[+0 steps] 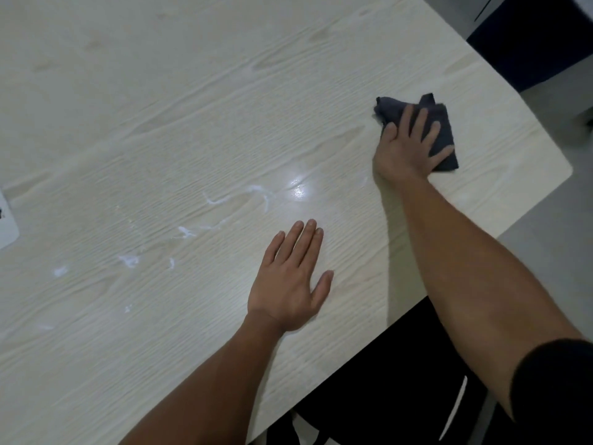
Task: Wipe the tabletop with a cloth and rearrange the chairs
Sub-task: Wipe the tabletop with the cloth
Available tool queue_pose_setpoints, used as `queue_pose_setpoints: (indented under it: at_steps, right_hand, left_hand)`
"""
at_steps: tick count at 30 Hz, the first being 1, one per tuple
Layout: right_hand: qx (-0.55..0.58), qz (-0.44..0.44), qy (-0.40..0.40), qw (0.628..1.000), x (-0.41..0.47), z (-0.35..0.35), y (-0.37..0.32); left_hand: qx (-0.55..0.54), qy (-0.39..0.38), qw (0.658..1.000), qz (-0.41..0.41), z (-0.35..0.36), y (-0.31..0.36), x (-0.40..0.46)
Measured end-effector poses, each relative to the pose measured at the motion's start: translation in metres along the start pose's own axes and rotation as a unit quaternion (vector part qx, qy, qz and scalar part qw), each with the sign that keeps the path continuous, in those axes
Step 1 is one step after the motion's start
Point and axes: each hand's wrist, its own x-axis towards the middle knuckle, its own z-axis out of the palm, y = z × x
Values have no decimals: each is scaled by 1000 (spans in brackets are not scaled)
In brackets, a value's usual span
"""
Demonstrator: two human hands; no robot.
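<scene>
Pressed cloth (447, 133) under flat right hand (404, 149) at tabletop (192, 91) corner; left hand (288, 284) flat, both grips released. Hadn't reached mid-tabletop smears (221, 200); rearranging unstarted.

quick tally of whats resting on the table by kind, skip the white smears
hands: 2, left hand flat on the table, right hand pressing the cloth
dark cloth: 1
white item: 1, cut off at the left edge, too little shows to name it
total: 4
</scene>
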Motion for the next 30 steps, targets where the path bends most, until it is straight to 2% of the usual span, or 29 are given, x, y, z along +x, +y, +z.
queue_pose_setpoints:
  at_steps: [2, 3, 5, 6, 8, 10, 11, 12, 15, 17, 20, 22, 24, 27, 28, 30]
  right_hand:
    - [12, 6, 3, 1000, -32, 17, -28]
    - [8, -22, 1, 1000, -49, 26, -43]
    - [-19, -148, -25, 989, -81, 42, -71]
    - [-37, -234, -46, 970, -92, 47, -78]
    - [-77, -403, -93, 907, -95, 47, -74]
    - [-94, -493, -110, 858, -74, 37, -52]
    - [-94, -495, -106, 858, -60, 30, -38]
    - [-93, -469, -93, 873, -43, 24, -24]
    - [-77, -293, -27, 953, 0, -1, 31]
    - [-45, -166, -10, 985, 13, -14, 69]
    - [-3, 7, -9, 1000, -1, -16, 79]
    - [15, 61, -1, 998, -22, -1, 53]
    - [13, 27, -6, 1000, -48, 15, 18]
    - [-20, -141, -31, 989, -86, 39, -29]
    - [-40, -218, -45, 974, -96, 43, -39]
    - [-76, -371, -89, 921, -110, 44, -41]
  left_hand:
    - [5, -3, 1000, -1, -1, 0, 1]
    - [9, -6, 1000, -1, -1, 0, 1]
    - [20, -12, 1000, -5, -2, -1, 0]
    - [24, -14, 1000, -5, -3, -1, 0]
    - [27, -13, 1000, -5, -4, 0, -1]
    - [30, -8, 1000, -5, -4, 2, -1]
    - [30, -7, 1000, -5, -3, 2, -1]
    - [28, -5, 1000, -4, -3, 2, -1]
    - [19, 0, 1000, 0, 0, 2, -1]
    - [9, 1, 1000, 1, 2, 2, -1]
    - [2, 5, 1000, 3, 1, 1, -1]
    - [2, 1, 1000, 4, 0, 1, -1]
    - [2, 2, 1000, 4, 1, 2, -1]
    - [-18, 26, 999, 8, -4, 3, -1]
    - [-43, 47, 998, 9, -5, 4, -2]
    - [-92, 97, 991, 11, -10, 4, -7]
